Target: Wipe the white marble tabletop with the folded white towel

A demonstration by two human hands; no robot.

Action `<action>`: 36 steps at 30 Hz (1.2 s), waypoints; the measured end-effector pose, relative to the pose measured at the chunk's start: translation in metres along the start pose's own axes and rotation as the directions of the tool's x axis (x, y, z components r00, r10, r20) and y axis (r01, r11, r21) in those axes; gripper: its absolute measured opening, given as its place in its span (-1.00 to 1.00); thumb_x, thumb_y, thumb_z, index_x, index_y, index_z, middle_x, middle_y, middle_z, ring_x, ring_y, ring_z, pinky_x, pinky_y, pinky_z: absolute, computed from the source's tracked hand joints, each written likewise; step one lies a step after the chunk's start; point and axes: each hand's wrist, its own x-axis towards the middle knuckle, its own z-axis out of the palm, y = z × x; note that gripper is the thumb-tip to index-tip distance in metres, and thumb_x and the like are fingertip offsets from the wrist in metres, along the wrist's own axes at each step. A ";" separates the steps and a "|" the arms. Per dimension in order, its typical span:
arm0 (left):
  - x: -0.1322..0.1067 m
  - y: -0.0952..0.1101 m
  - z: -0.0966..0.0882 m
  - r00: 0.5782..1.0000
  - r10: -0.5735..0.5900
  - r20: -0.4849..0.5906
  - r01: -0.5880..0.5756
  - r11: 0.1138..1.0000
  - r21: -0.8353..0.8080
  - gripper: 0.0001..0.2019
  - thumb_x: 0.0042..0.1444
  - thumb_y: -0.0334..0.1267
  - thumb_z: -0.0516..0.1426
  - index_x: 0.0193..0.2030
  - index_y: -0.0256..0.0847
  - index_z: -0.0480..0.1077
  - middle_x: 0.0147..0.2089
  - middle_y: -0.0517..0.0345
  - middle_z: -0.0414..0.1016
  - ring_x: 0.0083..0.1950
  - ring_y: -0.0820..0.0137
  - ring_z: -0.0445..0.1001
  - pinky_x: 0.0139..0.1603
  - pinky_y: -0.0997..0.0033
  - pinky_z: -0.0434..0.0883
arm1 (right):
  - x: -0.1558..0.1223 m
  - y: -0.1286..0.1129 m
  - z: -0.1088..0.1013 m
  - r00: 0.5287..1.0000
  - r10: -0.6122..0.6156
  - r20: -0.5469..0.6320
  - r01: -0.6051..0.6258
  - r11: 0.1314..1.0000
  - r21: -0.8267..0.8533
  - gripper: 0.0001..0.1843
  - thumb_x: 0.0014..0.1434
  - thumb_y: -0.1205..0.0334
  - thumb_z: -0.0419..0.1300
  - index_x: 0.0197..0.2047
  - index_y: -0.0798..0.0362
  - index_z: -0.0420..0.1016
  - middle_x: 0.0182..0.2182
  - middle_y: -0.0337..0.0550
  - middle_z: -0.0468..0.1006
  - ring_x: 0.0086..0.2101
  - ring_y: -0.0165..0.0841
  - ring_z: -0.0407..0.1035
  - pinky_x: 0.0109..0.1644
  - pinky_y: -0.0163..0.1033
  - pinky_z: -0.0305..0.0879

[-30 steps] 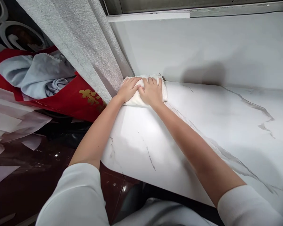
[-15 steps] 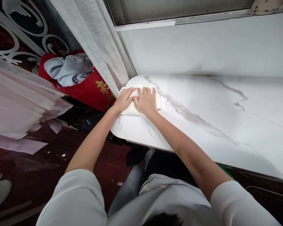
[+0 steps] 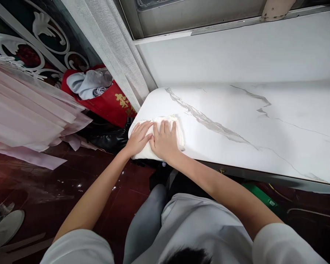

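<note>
Two bare arms (image 3: 209, 179) in short white sleeves (image 3: 79, 247) reach forward to a white table (image 3: 225, 110). The left hand (image 3: 138, 138) and the right hand (image 3: 165, 141) lie flat, close together, fingers extended and neither one clenched, on top of a white cloth (image 3: 146, 152). That cloth is spread on the table's left end, at its near edge. Beyond, grey veins (image 3: 209, 119) cross the tabletop. To the left, a red bag (image 3: 107, 104) holds pale grey fabric (image 3: 90, 83) beside a light curtain (image 3: 112, 47). Behind the table rises a plain pale wall (image 3: 222, 58).
</note>
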 end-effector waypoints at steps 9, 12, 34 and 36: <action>0.023 0.002 0.003 0.997 -0.058 0.055 0.057 0.998 0.020 -0.45 0.32 -0.07 -0.20 0.38 -0.19 0.12 0.45 -0.05 0.18 0.48 0.24 0.08 0.52 0.03 -0.13 | 0.021 0.023 -0.002 0.997 -0.053 0.060 0.054 0.998 -0.014 -0.34 0.39 0.13 -0.10 0.44 0.33 0.08 0.34 0.43 0.16 0.35 0.16 0.00 0.38 0.39 -0.26; 0.054 -0.001 0.009 0.997 -0.066 0.026 0.066 0.998 0.015 -0.47 0.32 -0.10 -0.18 0.37 -0.15 0.13 0.44 -0.03 0.20 0.47 0.25 0.10 0.51 0.01 -0.10 | 0.046 0.047 0.000 0.998 -0.063 0.017 0.064 0.998 -0.030 -0.36 0.39 0.13 -0.11 0.43 0.28 0.12 0.33 0.37 0.21 0.33 0.09 0.05 0.38 0.36 -0.23; 0.286 0.022 0.055 0.999 0.011 -0.044 -0.011 1.000 -0.002 -0.54 0.36 -0.19 -0.12 0.36 -0.11 0.21 0.39 0.05 0.30 0.41 0.23 0.20 0.47 0.06 0.00 | 0.179 0.213 -0.009 0.987 0.118 -0.107 -0.118 0.993 0.007 -0.43 0.32 0.16 -0.13 0.31 0.13 0.31 0.21 0.12 0.41 0.22 -0.04 0.18 0.37 0.21 -0.20; 0.291 0.023 0.057 0.999 0.016 -0.044 -0.016 1.000 -0.006 -0.53 0.35 -0.19 -0.12 0.36 -0.14 0.21 0.38 0.02 0.31 0.41 0.22 0.21 0.46 0.07 0.02 | 0.181 0.217 -0.010 0.986 0.119 -0.115 -0.119 0.993 0.006 -0.44 0.32 0.17 -0.12 0.31 0.13 0.32 0.19 0.12 0.43 0.21 -0.02 0.19 0.36 0.21 -0.18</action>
